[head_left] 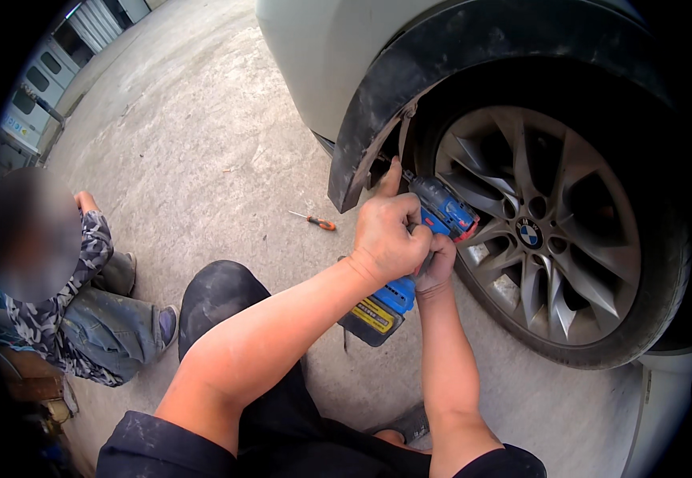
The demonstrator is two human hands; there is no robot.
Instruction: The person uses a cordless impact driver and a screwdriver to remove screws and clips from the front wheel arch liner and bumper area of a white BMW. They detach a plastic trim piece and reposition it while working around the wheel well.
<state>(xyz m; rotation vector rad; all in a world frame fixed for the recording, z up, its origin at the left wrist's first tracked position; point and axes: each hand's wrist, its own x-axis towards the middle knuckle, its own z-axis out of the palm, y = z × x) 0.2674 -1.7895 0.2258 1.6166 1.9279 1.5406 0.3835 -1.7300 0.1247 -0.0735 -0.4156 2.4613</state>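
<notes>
Beside the car wheel (557,231), both hands — left hand (388,235), right hand (437,263) — fingers wrapping tight, gripping a blue cordless drill (418,255), nosing into the wheel-arch liner (378,119).

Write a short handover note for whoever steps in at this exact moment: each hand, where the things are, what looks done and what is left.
Left hand: wrapped over the top of the blue cordless drill, thumb pointing up toward the black wheel-arch trim.
Right hand: gripping the drill's handle from below, mostly hidden by the left.
Drill nose points into the gap between the trim and the front wheel; the bit tip is hidden.
An orange-handled screwdriver lies on the concrete nearby. Another person sits to the left.
Done: drill is positioned at the arch edge.
Left: whether the fastener is driven or removed cannot be seen; check it.
</notes>
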